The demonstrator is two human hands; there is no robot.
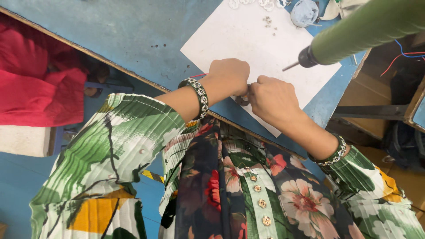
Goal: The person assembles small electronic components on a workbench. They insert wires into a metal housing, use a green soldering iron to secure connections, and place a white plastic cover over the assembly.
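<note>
Fingers: we see both sets curled tight, meeting at frame centre on a small dark ring-shaped piece [242,100]. Left hand [229,76], right hand [272,98], over white sheet [248,40] on blue bench [133,35]. Progress: piece in hand; loose beads [268,21] upper centre unused, we judge. Green tool [354,33] upper right.

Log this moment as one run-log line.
left hand: pinching small ring | right hand: pinching it too | over white sheet | green tool hanging nearby
</note>
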